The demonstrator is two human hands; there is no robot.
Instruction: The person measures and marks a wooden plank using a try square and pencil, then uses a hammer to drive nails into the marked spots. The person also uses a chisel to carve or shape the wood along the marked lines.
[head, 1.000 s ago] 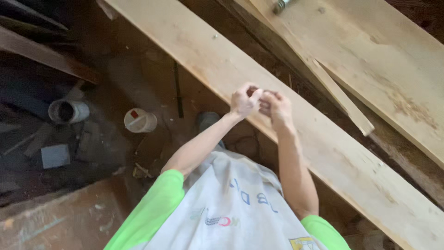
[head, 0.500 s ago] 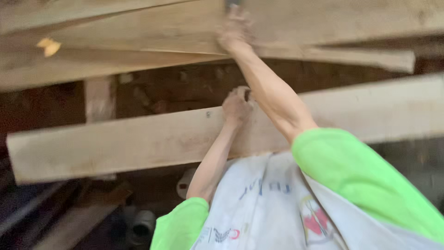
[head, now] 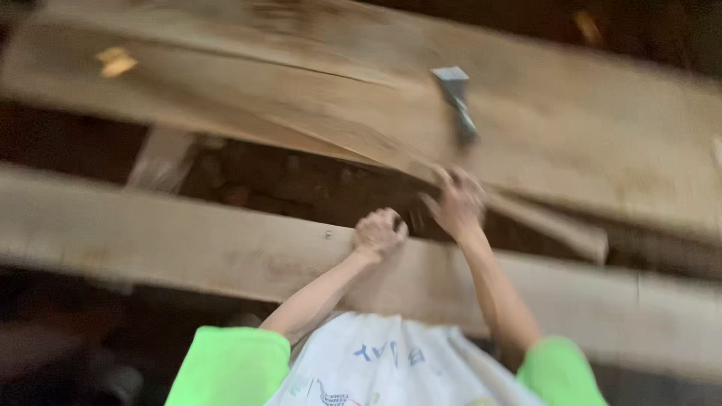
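Left hand (head: 378,231): clenched in a fist on the near plank (head: 188,244); whether it grips something small, I cannot tell.
Right hand (head: 455,201): fingers spread and loose, holding nothing, at the edge of the far board (head: 316,105).
Hammer (head: 457,101): grey metal head, blurred, lying on the far board just beyond the right fingers.
Nail (head: 328,235): a small metal head showing in the near plank, just left of the fist.
Progress: hammer not in hand; planks lie loose, overlapping.
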